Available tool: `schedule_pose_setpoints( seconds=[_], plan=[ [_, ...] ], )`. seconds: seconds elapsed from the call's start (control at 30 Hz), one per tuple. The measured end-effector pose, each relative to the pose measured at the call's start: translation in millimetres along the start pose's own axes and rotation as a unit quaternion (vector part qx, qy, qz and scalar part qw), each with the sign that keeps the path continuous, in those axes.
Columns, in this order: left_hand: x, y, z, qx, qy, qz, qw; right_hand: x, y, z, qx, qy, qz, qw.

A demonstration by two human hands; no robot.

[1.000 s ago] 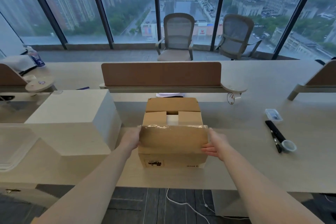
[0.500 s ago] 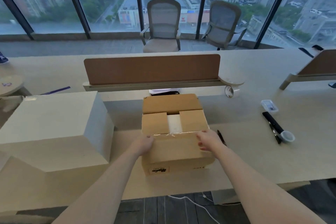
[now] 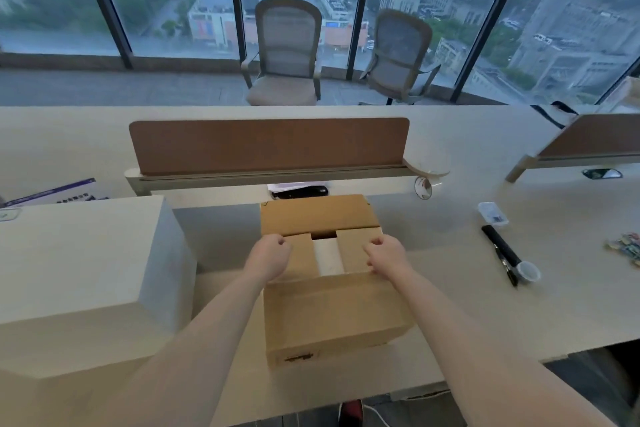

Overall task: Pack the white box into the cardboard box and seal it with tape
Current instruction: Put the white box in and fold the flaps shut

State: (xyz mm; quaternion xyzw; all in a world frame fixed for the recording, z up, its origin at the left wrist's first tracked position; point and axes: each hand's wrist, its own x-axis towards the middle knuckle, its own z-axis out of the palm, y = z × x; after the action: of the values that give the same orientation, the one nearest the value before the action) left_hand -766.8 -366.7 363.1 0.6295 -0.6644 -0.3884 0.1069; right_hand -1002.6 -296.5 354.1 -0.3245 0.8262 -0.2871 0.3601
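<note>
The cardboard box (image 3: pixel 332 315) stands on the desk right in front of me. Its two side flaps are folded in, and the white box (image 3: pixel 327 258) shows through the gap between them. The far flap (image 3: pixel 318 215) tilts back and the near flap slopes toward me. My left hand (image 3: pixel 272 256) lies on the left side flap with its fingers curled. On the right side flap, my right hand (image 3: pixel 384 253) is curled the same way. Neither hand visibly holds anything. A tape roll (image 3: pixel 528 274) lies to the right, apart from both hands.
A big white block (image 3: pixel 86 253) fills the desk left of the cardboard box. A black marker (image 3: pixel 498 250) and a small clear case (image 3: pixel 492 213) lie on the right. A brown divider (image 3: pixel 270 146) runs behind, with a black object (image 3: pixel 299 191) under it.
Both hands left the near flap and moved forward onto the side flaps, their fingers now curled. The near flap has sprung back toward me. My view has tilted further down over the box.
</note>
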Motion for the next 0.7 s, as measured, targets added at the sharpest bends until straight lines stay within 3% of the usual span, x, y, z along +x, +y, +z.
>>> schedule_pose_setpoints(
  seconds=[0.3, 0.7],
  plan=[
    [58, 11, -10, -0.043, 0.054, -0.075, 0.995, 67, -25, -2, -0.001, 0.005, -0.011, 1.0],
    [107, 18, -5, -0.117, 0.096, -0.168, 0.974, 148, -51, 13, 0.012, 0.0, 0.056, 0.998]
  ],
)
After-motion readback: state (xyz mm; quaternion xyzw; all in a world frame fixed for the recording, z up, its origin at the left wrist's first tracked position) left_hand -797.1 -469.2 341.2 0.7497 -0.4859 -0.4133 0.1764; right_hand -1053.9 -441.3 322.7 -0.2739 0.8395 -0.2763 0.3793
